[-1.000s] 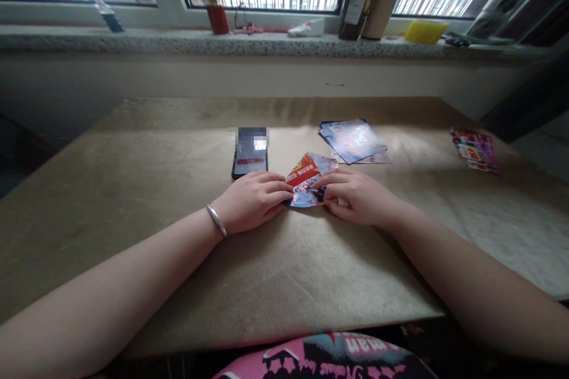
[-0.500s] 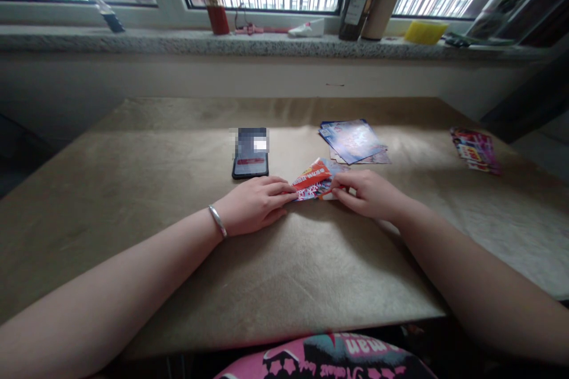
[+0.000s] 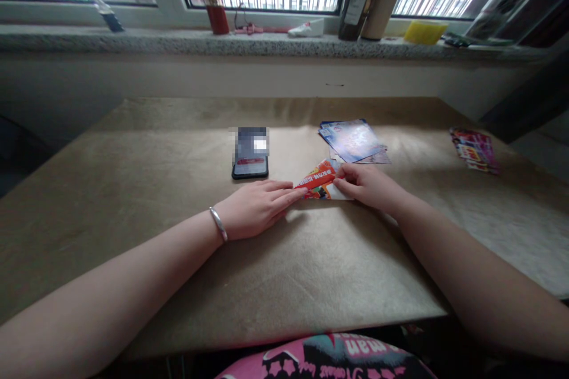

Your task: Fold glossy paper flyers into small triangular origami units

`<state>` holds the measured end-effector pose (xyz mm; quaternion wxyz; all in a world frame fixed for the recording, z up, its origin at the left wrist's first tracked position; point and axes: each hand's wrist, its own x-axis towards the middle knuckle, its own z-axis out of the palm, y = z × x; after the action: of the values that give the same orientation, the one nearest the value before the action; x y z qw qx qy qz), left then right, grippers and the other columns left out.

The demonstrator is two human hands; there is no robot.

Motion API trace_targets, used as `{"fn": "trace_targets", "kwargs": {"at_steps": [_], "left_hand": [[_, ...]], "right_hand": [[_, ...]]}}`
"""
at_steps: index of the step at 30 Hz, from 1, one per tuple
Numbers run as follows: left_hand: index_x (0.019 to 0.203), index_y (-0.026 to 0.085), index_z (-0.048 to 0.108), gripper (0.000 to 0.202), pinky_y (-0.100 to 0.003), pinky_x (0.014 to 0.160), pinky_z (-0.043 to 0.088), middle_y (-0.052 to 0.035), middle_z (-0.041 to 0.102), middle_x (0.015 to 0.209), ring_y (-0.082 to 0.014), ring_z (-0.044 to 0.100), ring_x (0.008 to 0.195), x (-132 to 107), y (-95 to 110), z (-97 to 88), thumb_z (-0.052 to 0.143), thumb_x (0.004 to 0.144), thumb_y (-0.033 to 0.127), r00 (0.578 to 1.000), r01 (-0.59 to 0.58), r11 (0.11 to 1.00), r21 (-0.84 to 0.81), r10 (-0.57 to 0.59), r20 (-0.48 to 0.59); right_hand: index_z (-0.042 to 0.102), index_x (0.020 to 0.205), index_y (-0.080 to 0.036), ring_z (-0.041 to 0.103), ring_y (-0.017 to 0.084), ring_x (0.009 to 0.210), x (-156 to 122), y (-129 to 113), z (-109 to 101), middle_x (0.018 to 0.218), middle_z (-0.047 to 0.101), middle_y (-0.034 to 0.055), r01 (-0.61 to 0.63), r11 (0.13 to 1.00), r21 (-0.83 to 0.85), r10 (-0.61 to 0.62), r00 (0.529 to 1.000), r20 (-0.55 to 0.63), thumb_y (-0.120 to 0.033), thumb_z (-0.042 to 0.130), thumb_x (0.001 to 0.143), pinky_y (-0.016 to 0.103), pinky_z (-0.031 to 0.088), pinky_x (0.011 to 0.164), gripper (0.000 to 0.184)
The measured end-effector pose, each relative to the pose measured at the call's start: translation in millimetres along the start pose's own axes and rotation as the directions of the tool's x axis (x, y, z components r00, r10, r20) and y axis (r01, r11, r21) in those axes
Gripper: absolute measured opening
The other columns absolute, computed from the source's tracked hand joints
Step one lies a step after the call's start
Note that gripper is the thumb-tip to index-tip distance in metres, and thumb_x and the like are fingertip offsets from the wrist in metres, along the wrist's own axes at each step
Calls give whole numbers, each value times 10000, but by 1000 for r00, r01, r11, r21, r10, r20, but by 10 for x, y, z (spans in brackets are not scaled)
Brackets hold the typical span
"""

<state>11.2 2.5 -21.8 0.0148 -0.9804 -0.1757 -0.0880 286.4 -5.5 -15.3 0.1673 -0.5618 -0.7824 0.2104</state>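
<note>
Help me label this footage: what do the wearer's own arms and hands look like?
The left arm shows no sleeve; a slim silver bangle circles it just behind the left hand, which wears no glove. The right arm shows no sleeve either, and the right hand is ungloved, with no jewellery to be seen.

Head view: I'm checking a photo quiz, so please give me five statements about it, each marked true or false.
1. The left hand touches the paper. True.
2. The right hand grips the phone. False: it holds the paper.
3. The phone lies to the left of the paper. True.
4. The bracelet is bright green. False: it is silvery.
5. The yellow thing is on the sill. True.
</note>
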Motion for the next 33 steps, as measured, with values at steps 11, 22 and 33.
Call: {"fn": "trace_targets", "kwargs": {"at_steps": [11,22,33], "left_hand": [[1318,133,463,426,-400,974,473,-111,568,1270,-231,511,1185,-14,-1,29,462,899,210,998,20,999,-25,-21,-58],[1301,140,486,410,-400,974,470,-98,571,1270,-231,508,1171,-11,1,41,457,899,210,997,2,999,-43,-5,-75],[1300,132,481,418,-431,965,467,-99,573,1270,-254,505,1174,7,34,0,446,889,199,998,-17,1000,-3,16,-53]], "right_hand": [[520,725,-202,517,162,636,23,-76,86,716,617,40,-32,947,-320,12,998,-64,-339,492,851,258,286,539,188],[570,780,-209,540,165,670,33,8,43,782,650,37,-83,961,-265,74,996,-43,-319,498,855,262,318,564,151],[582,789,-213,546,168,659,12,-15,5,758,645,32,-117,939,-324,94,992,-87,-347,500,848,263,312,545,168]]}}
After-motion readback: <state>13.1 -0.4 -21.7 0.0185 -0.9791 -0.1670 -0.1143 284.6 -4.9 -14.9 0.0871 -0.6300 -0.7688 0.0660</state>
